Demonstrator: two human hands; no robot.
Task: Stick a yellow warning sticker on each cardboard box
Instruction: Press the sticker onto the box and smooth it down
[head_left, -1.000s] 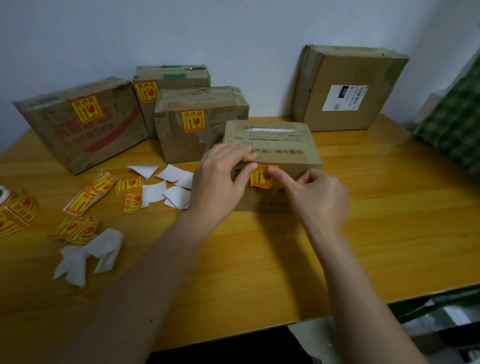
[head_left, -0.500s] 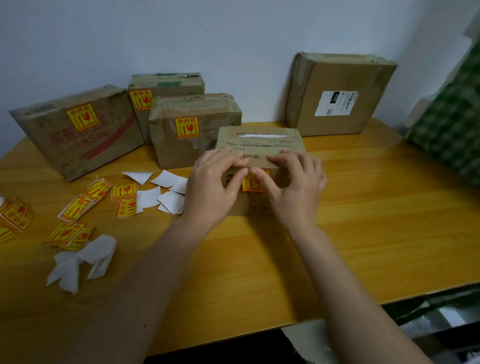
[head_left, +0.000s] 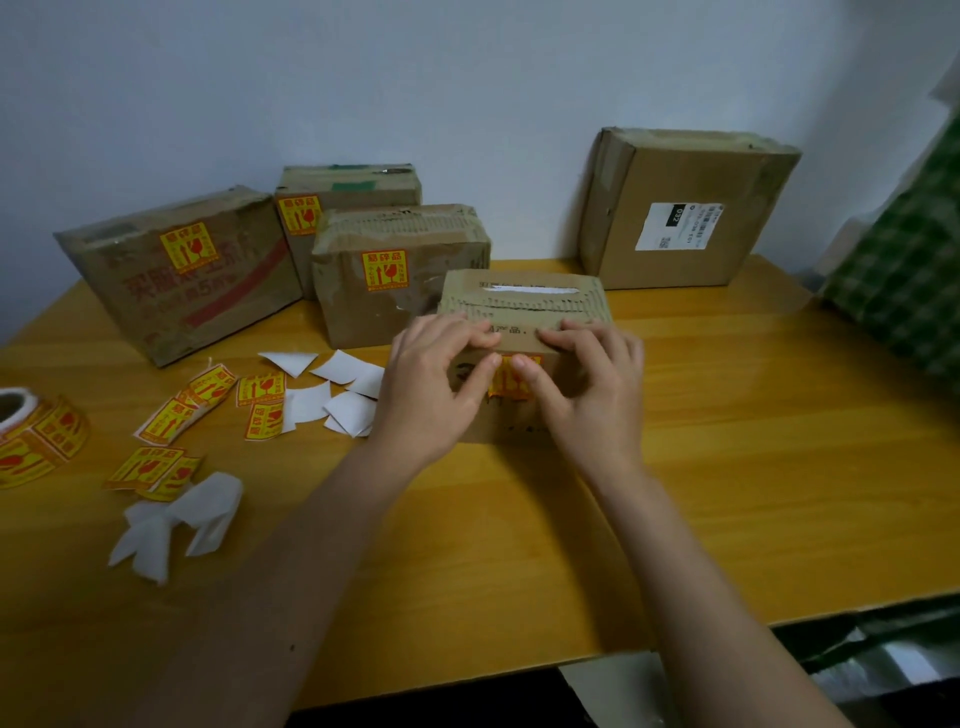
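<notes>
From the head camera I see both my hands on the small box (head_left: 524, 312) at mid-counter. My left hand (head_left: 431, 384) has its fingers curled over the box's top front edge, its thumb pressing beside the sticker (head_left: 511, 379) on the front face. My right hand (head_left: 587, 384) mirrors it: fingers hooked over the same edge, thumb on the sticker's right part. So each grip is a curled hold on the box, not spread. The sticker sits high on the front face, just under the top edge, partly hidden by my thumbs.

Behind the small box, touching or nearly so, stands a stickered box (head_left: 400, 275), with another (head_left: 348, 208) behind it and a wide tilted one (head_left: 182, 270) to the left, both also stickered. The plain box (head_left: 685, 208) with a white label leans at the wall, back right, well apart from the rest.

Left of my hands the counter (head_left: 727, 441) is littered: white backing scraps (head_left: 332, 400), loose stickers (head_left: 208, 400), crumpled backing (head_left: 182, 525) near the front, and the roll (head_left: 36, 436) at the far left edge. The right half and the near strip along the front edge are bare wood. A green checked cloth (head_left: 904, 280) crowds the right edge.
</notes>
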